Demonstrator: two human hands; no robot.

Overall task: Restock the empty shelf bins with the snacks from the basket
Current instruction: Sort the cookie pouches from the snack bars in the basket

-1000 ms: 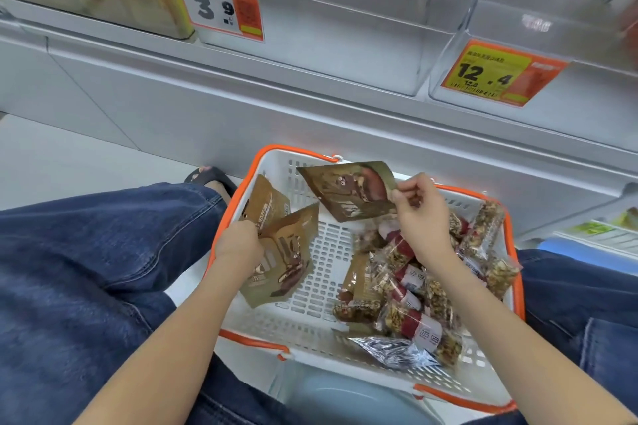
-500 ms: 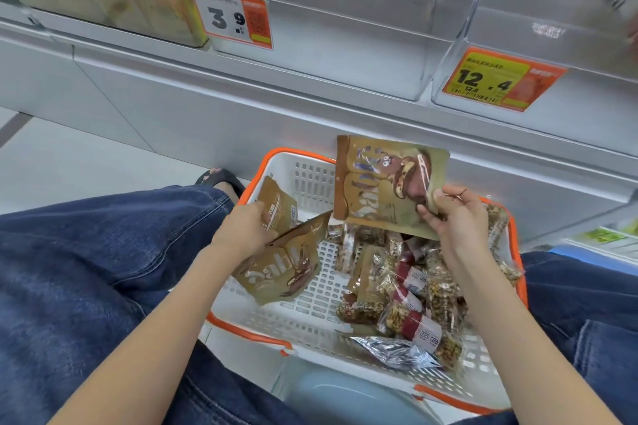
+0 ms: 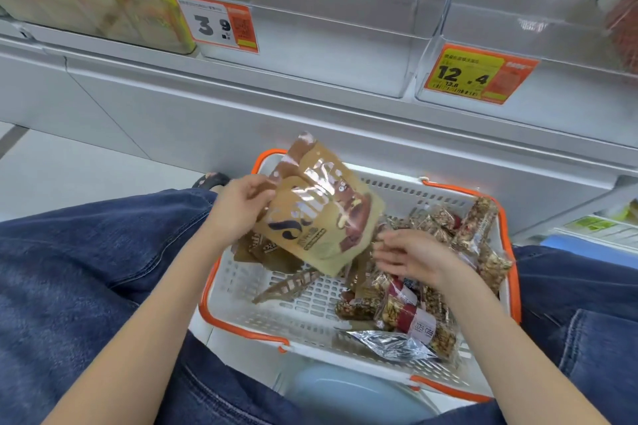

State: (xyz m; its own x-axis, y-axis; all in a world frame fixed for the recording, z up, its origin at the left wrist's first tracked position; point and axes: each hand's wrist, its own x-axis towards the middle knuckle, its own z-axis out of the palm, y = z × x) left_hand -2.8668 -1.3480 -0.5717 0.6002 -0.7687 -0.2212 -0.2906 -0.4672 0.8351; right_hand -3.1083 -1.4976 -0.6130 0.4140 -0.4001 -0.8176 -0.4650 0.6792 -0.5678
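Gathering step: the left hand grips a stack of brown snack pouches above the basket, while the right hand, fingers loose and empty, reaches at 3 o'clock. Next, lift the stack to the empty bin at 12 o'clock.

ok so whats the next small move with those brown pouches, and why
Probably lift the stack of brown pouches that the left hand grips up into the clear bin behind the 3.9 price tag. That bin looks empty, the pouches are already gathered above the basket, and the right hand hangs open over the nut bars, holding nothing.
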